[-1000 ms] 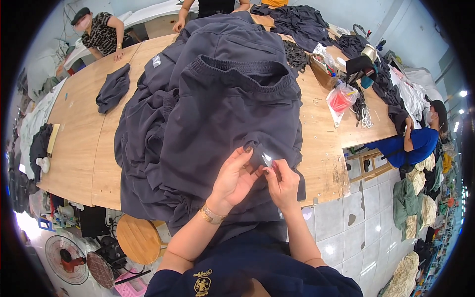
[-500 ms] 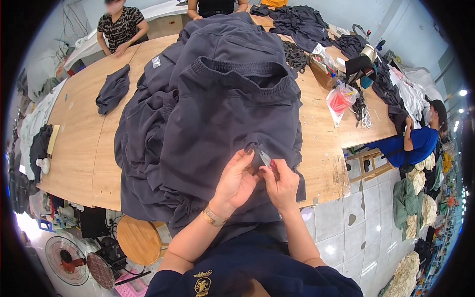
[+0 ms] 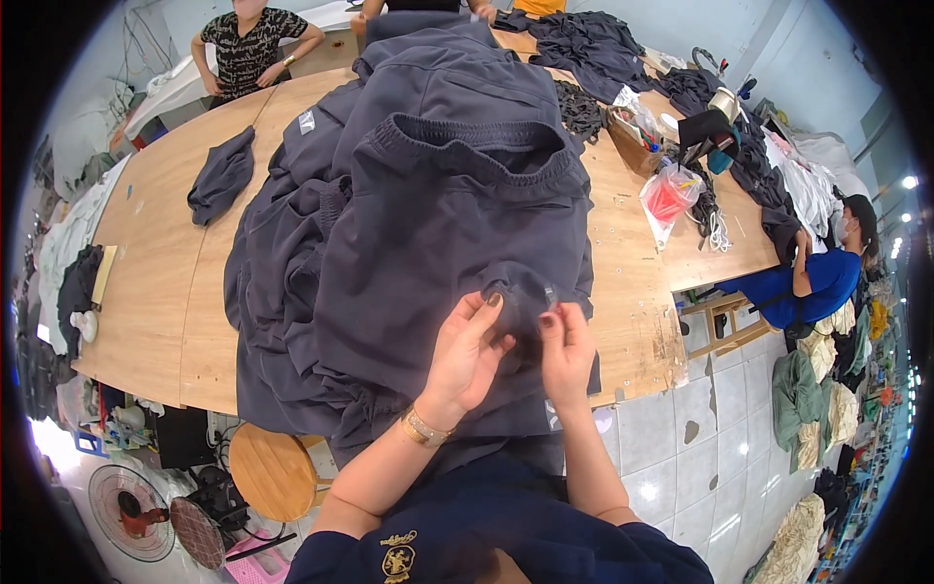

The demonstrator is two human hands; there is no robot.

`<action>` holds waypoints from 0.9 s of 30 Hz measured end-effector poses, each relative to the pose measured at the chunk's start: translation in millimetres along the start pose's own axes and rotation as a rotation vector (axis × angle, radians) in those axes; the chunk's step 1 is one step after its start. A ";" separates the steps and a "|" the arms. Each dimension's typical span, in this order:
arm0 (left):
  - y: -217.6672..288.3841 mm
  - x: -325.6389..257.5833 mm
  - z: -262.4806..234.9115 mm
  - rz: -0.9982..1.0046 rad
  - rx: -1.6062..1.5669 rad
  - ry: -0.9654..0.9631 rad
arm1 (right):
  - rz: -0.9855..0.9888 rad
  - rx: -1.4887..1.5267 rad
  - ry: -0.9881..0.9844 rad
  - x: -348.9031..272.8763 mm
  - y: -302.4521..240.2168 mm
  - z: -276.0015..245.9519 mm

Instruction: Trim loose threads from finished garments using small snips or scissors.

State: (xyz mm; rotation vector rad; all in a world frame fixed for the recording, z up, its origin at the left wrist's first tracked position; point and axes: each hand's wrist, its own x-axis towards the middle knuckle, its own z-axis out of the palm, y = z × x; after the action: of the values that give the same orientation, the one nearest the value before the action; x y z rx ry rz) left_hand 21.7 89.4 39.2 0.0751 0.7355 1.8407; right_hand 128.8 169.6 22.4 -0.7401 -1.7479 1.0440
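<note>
A dark grey pair of trousers (image 3: 428,234) with an elastic waistband lies on top of a pile of similar garments. My left hand (image 3: 467,346) is closed on the trousers' cloth near the lower right, thumb and finger pinching a small fold. Just to its right, my right hand (image 3: 566,355) is closed too, thumb against forefinger. A short shiny tip of the thread snips (image 3: 549,292) shows above those fingers; the rest is hidden in the hand. The two hands are apart, both over the trousers.
The pile rests on a wooden table (image 3: 209,292). A small dark cloth piece (image 3: 222,175) lies left. Right are a plastic bag-wrapped red cup (image 3: 669,200) and a box of tools (image 3: 637,141). People stand at the far side; one in blue (image 3: 808,287) is at the right.
My right hand has moved slightly right, away from my left hand, and the snips' red handle no longer shows. My left hand keeps its pinch. The person at far left has drawn their hands back.
</note>
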 end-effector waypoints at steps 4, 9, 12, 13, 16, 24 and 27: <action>0.2 -2.7 2.9 0.006 0.040 0.000 | 0.335 0.650 -0.092 -1.1 6.3 -9.0; 6.6 -10.5 -6.4 0.044 0.325 -0.242 | -0.004 0.054 -0.138 6.8 -10.2 5.5; 22.0 -18.4 -9.2 0.414 0.726 -0.119 | 0.189 0.197 -0.065 18.7 -8.7 -9.1; 33.8 -24.1 -15.9 0.551 0.901 -0.091 | 0.159 0.111 0.012 24.9 -2.8 -25.6; 66.7 -52.6 -49.7 0.686 0.886 0.210 | 0.103 0.050 0.232 47.8 19.7 -79.9; 68.1 -116.0 -143.7 -0.033 1.024 0.633 | -0.012 0.069 0.156 26.5 17.6 -68.7; 35.1 -100.8 -137.7 -0.128 0.922 0.500 | 0.035 0.166 -0.148 -7.6 2.2 -13.4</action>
State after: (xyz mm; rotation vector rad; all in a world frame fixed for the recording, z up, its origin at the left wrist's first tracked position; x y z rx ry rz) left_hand -20.8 -67.2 -24.3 0.1592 1.8504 1.2669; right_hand 144.2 168.6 20.0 -0.6036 -1.7525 1.2786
